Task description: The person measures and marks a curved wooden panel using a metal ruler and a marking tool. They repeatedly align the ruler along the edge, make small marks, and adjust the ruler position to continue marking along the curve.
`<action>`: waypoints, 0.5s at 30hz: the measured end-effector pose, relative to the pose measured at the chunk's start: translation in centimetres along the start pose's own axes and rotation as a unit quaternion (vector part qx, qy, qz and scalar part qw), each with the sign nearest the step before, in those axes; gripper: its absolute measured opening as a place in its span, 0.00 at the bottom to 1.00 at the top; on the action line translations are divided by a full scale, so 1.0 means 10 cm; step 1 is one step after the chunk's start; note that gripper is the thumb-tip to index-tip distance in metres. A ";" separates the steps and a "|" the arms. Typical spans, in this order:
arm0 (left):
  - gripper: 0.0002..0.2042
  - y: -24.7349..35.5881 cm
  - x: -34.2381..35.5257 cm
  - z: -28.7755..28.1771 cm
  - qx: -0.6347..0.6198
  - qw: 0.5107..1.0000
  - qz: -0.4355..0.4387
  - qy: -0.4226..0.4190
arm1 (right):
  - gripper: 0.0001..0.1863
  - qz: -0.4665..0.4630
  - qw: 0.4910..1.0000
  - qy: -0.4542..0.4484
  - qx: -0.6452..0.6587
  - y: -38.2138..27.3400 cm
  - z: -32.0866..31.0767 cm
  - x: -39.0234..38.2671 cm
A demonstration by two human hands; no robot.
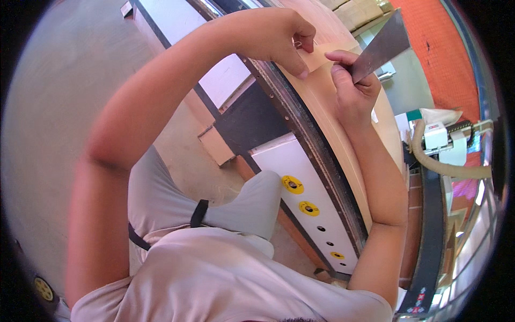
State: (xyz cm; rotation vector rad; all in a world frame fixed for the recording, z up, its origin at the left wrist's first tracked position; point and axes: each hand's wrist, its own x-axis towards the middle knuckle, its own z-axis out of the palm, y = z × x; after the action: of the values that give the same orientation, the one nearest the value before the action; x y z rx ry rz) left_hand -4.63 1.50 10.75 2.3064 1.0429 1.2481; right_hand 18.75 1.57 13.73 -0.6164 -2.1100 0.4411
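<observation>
My left hand point(289, 45) reaches over the near edge of a pale wooden board point(348, 161) on a long machine bed, its fingers curled and thumb pointing down at the board; something small and shiny shows between them, too small to name. Just right of it, my right hand point(354, 86) grips a wide flat metal scraper blade point(383, 45), tilted up toward the upper right above the board.
The machine's white side panel point(279, 155) with yellow round labels and dark rail run below the board. A machine head point(434, 137) with a curved hose stands at right. Behind are stacked cardboard point(348, 13) and orange sheeting point(440, 70). A floor point(59, 134) lies at left.
</observation>
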 end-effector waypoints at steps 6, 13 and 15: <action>0.26 0.00 -0.02 0.00 -0.016 1.000 -0.008 -0.002 | 0.16 -0.179 0.965 -0.144 -0.130 -0.05 -0.08 0.05; 0.23 -0.01 -0.04 0.05 0.022 0.999 -0.005 0.023 | 0.14 -0.096 0.985 -0.119 -0.079 0.05 -0.04 0.02; 0.23 -0.04 -0.02 0.04 0.010 1.000 -0.010 0.010 | 0.14 -0.056 0.991 -0.095 -0.077 0.08 -0.08 0.01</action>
State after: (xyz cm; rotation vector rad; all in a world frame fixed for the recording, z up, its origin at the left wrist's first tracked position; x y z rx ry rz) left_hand -4.53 1.63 10.21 2.2968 1.0869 1.2612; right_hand 19.56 2.33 13.83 -0.5579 -2.3646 0.2842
